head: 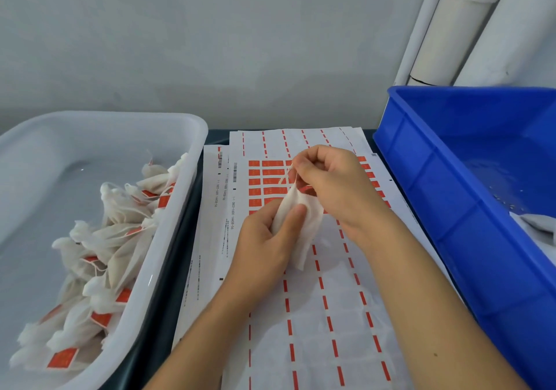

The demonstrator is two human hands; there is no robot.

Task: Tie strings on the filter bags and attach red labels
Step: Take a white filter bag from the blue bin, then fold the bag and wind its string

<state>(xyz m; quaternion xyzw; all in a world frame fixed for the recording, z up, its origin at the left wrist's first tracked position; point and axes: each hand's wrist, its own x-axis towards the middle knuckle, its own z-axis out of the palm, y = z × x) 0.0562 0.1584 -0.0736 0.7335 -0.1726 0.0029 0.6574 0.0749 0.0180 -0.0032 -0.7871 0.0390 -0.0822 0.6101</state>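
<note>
Dark bench [197,197], three items on it.
White tub [168,257] at left edge, holding tied filter bags [120,239] with red labels. Label sheets [316,314] stacked down the middle, running to the near edge; red labels [272,182] remain toward the far edge. Blue crate [451,224] at right edge, beside the sheets.

white label backing sheet [231,209]: sideways print next to a small barcode, looks like "1-1 0803-1600 14458-56", pretty fuzzy
red rectangular stickers [272,173]: print too tiny to read
</note>
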